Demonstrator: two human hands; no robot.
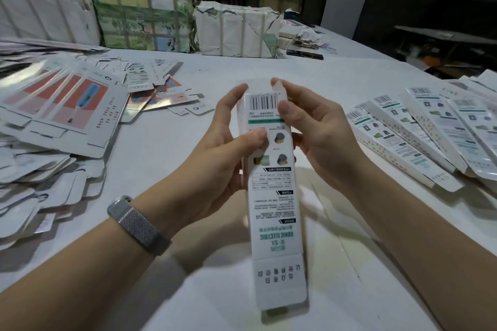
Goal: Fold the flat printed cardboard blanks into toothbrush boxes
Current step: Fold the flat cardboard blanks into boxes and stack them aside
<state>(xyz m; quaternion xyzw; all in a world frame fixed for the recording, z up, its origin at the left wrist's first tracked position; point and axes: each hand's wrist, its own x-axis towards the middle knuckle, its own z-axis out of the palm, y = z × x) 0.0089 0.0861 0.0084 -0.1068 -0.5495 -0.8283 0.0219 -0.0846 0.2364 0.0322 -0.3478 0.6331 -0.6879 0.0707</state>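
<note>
A long white toothbrush box (273, 204) with a barcode and green print is held upright over the table, opened into a tube, its near end flap hanging open toward me. My left hand (223, 142) grips its left side, thumb on the printed face. My right hand (317, 129) grips the right side near the top, thumb by the barcode and fingertips on the far end flaps. Flat printed blanks (61, 110) with red panels lie heaped at the left. Folded boxes (419, 137) lie in a row at the right.
Wrapped paper bundles (142, 11) stand along the far edge of the white table (188, 169). A person in a mask sits behind them. A dark phone-like object (305, 54) lies at the back right. The table edge runs diagonally at the right.
</note>
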